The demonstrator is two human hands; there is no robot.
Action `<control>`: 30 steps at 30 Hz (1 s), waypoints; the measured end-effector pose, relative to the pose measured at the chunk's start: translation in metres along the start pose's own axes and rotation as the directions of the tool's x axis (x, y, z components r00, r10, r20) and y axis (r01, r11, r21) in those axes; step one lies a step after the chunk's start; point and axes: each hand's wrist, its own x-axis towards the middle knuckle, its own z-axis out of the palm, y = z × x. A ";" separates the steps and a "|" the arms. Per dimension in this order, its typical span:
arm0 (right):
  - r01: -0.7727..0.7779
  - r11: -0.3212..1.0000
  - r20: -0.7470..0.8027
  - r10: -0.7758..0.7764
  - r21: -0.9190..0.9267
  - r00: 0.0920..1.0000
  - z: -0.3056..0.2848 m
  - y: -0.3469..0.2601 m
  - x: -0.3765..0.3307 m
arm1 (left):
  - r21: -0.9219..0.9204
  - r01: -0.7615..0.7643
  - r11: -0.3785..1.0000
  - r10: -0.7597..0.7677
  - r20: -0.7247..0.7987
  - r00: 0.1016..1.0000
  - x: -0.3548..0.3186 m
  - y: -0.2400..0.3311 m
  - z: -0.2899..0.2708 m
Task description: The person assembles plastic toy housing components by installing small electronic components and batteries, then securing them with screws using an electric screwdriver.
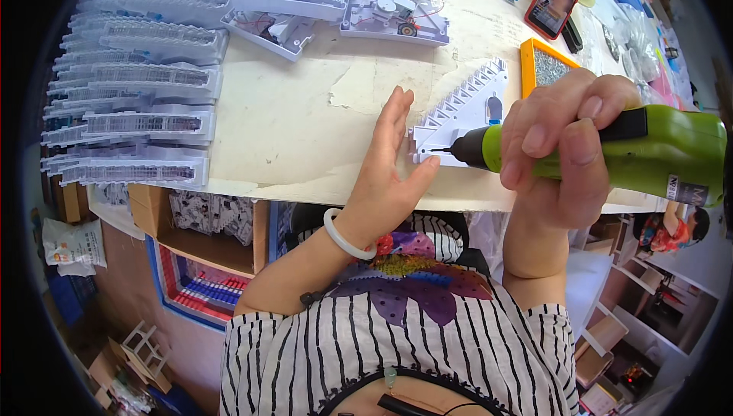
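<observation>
My right hand [561, 129] is wrapped round a green electric screwdriver [672, 148], held nearly level. Its thin bit reaches left to the lower corner of a white triangular plastic housing [467, 114] with a stepped edge, lying on the table. Whether a screw sits at the bit's tip is too small to tell. My left hand [391, 152] stands on edge beside that corner, fingers stretched out and thumb apart, close to the bit. A white bangle circles the left wrist. Part of the housing's right side is hidden behind my right hand.
An orange tray [546, 64] of small metal screws stands right of the housing, with a phone [555, 0] beyond it. Stacked white housings [145, 95] line the left side. Wired white assemblies [336, 3] lie at the back. Below the table edge is a carton of parts [210, 221].
</observation>
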 end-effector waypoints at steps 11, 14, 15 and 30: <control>-0.124 0.987 -0.101 0.134 0.101 0.986 0.016 0.009 -0.003 | -0.050 -0.016 0.999 0.014 -0.036 0.999 0.000 -0.003 0.004; -0.117 0.988 -0.089 0.126 0.098 0.988 0.022 0.008 0.002 | -0.022 -0.060 0.998 0.059 -0.047 0.997 0.001 -0.008 0.004; -0.120 0.988 -0.084 0.129 0.098 0.988 0.023 0.009 0.003 | -0.024 -0.061 0.998 0.060 -0.052 0.997 0.000 -0.008 0.004; -0.243 0.956 -0.013 0.245 -0.163 0.970 0.015 0.017 0.001 | 0.065 -0.070 0.995 0.072 -0.034 0.997 0.001 -0.015 0.004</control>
